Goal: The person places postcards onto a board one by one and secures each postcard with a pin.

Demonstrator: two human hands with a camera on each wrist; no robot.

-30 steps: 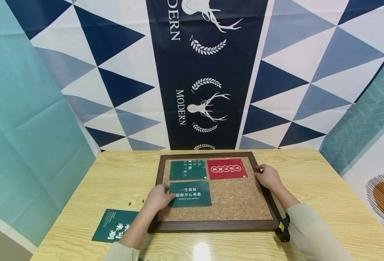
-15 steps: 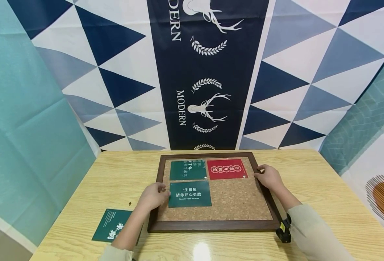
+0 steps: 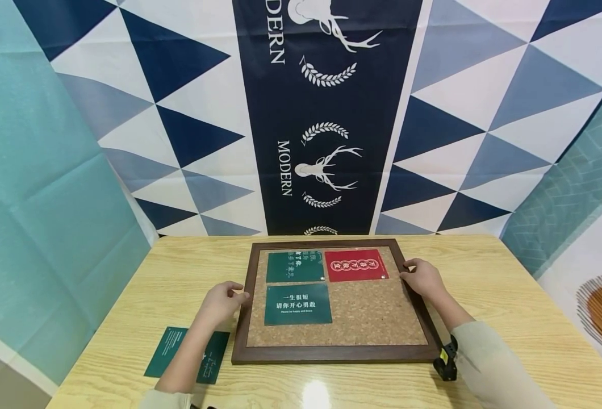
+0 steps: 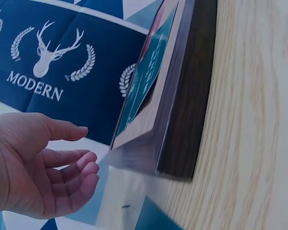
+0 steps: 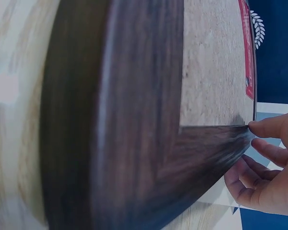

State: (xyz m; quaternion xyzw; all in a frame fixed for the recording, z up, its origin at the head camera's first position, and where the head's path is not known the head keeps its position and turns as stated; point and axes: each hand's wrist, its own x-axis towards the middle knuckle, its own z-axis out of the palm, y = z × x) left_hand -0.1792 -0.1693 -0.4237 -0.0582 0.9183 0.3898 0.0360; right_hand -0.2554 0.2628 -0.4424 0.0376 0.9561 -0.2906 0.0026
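A corkboard [image 3: 377,318] in a dark brown wooden frame lies on the table. On its upper half are a green card [image 3: 280,267] and a red card [image 3: 357,264], each with a small pin head at a lower corner. A second green card [image 3: 298,312] with white writing lies below the first. My left hand [image 3: 219,304] hovers just off the frame's left side; its fingers are loosely bent with nothing between them, as the left wrist view shows. My right hand [image 5: 273,167] grips the frame's right edge, thumb on top and fingers along the outer side.
Another green card [image 3: 165,352] lies on the wooden table [image 3: 485,272] at the left, partly covered by my left forearm. A small dark object [image 4: 127,207] rests near the frame in the left wrist view. A patterned cloth [image 3: 321,113] hangs behind the table.
My left hand has come off the lower green card and drawn back leftward past the frame's edge. The right hand keeps its hold, and the board and cards stay put.
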